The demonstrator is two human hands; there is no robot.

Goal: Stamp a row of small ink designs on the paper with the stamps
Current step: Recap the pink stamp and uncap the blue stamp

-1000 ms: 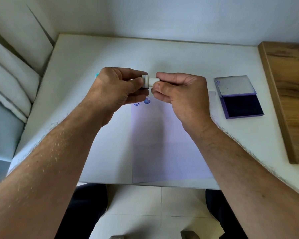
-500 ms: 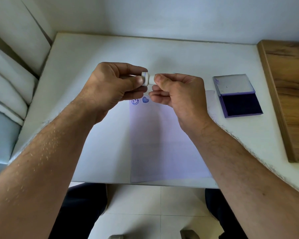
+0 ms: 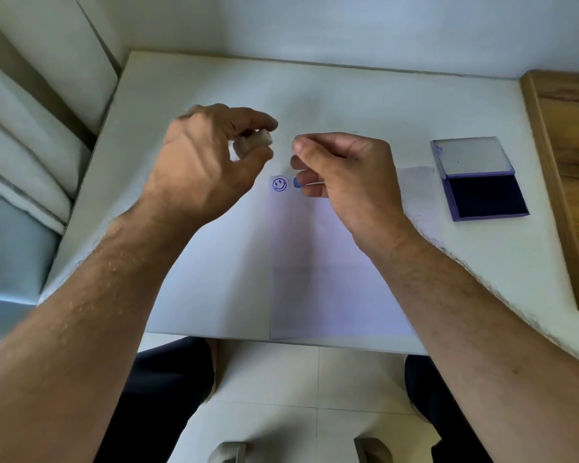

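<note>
Left hand (image 3: 208,168) pinches a small white cylindrical stamp (image 3: 254,144) above the pale paper sheet (image 3: 328,262); right hand (image 3: 345,175), curled, grip contents unclear.

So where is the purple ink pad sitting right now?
The open purple ink pad lies on the white table, at the person's right, between the white paper and the wooden board.

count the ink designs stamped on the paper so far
2. A smiley face sits at the top left corner of the paper; a solid blue mark beside it is partly hidden by the right hand, which might cover more.
</note>
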